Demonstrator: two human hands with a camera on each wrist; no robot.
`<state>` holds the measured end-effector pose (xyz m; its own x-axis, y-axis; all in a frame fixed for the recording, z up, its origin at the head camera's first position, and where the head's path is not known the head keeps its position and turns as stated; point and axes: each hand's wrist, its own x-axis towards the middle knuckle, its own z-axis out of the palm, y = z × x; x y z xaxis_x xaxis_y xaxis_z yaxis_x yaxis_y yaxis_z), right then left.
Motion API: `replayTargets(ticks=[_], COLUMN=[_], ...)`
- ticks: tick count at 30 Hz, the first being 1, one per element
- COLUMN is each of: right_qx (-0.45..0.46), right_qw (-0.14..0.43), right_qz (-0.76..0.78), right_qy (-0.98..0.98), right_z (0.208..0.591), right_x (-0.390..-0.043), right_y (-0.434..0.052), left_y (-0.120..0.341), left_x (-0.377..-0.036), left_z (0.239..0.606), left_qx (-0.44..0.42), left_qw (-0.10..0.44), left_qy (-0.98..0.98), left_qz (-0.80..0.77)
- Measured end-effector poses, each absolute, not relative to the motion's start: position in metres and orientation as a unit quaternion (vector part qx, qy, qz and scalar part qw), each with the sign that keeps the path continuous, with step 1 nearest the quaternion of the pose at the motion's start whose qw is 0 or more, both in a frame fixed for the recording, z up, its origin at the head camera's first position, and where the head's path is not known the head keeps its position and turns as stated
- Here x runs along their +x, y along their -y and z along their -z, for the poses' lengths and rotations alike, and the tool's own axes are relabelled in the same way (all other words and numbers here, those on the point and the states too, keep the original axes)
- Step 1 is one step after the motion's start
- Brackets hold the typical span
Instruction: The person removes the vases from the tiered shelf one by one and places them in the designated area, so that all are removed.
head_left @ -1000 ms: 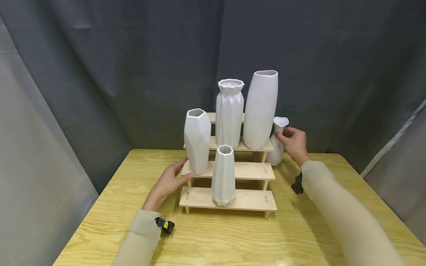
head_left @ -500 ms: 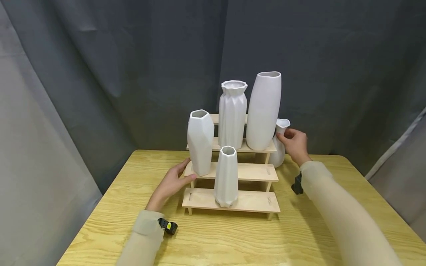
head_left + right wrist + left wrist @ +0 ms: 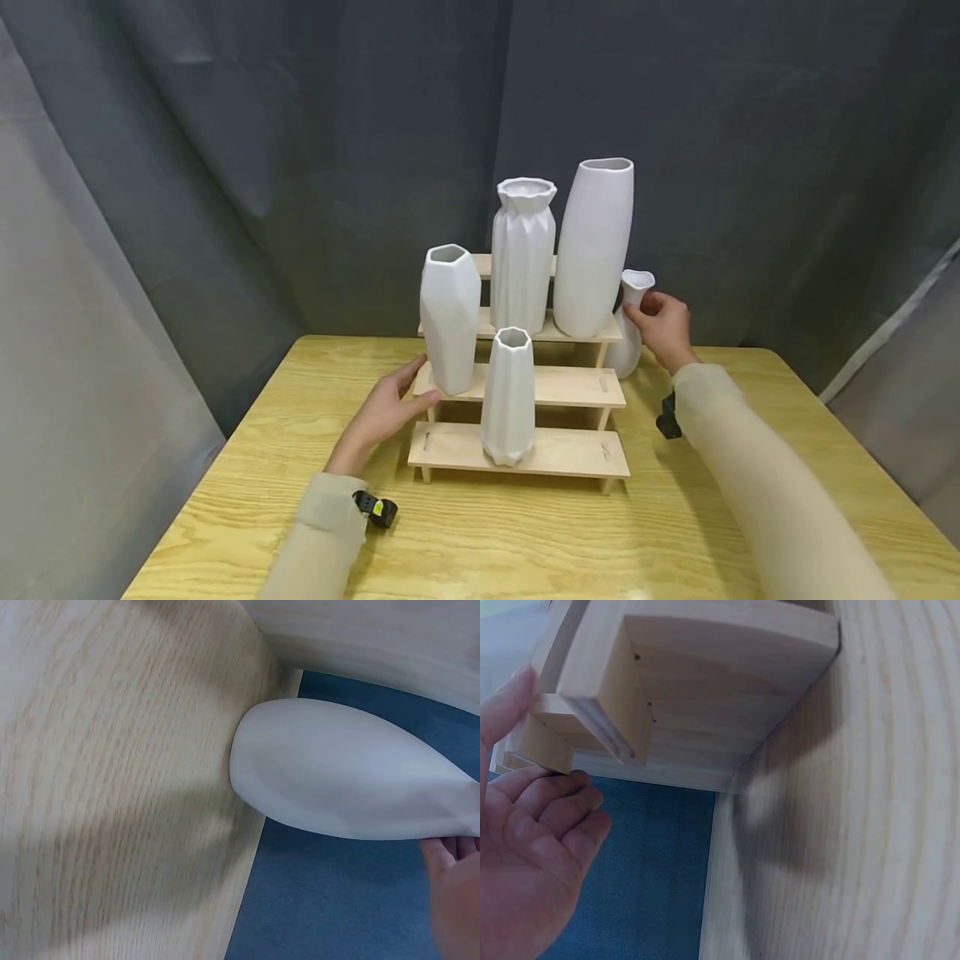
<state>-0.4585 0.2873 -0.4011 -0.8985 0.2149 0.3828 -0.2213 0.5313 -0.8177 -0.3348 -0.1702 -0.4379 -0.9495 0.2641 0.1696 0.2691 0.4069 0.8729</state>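
Five white vases crowd a stepped wooden riser (image 3: 547, 385) on a yellow wood surface (image 3: 525, 533), with a person's hands at either end. The right hand (image 3: 662, 329) pinches the neck of a small flared vase (image 3: 628, 329) that stands on the surface behind the riser's right end, fingers curled round it just under the lip. The left hand (image 3: 384, 410) rests relaxed and uncurled against the left end of the riser's second step, thumb at the edge, beside a faceted vase (image 3: 448, 317).

Risk looks highest at the right hand: the small vase sits just beside the tall smooth vase (image 3: 594, 246), which appears to lean, and a careless lift could knock it against the ribbed vase (image 3: 522, 254). A shove from the left hand could jolt the riser and topple the slim vase (image 3: 508, 396) on the lowest step.

From the head view, the small vase's base is hidden behind the riser. The right wrist view shows its belly (image 3: 337, 776) and only fingertips (image 3: 454, 859) at the frame's edge; the left wrist view shows the riser's underside (image 3: 697, 697), no vases.
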Motion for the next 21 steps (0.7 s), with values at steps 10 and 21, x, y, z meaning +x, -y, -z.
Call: replayTargets(ticks=[10,21], right_qx=[0.004,-0.008], right_qw=[0.224,0.206], right_qz=[-0.475,-0.5], right_qy=[0.851,0.841], right_z=[0.401,0.405], right_x=[-0.456,-0.454], right_y=[-0.289,-0.29], left_y=[0.168,0.165], left_x=[-0.337,-0.319], left_z=[0.434,0.413], left_qx=[-0.166,-0.168], left_qw=[0.002,-0.024], left_qy=[0.833,0.828], left_qz=[0.528,0.534])
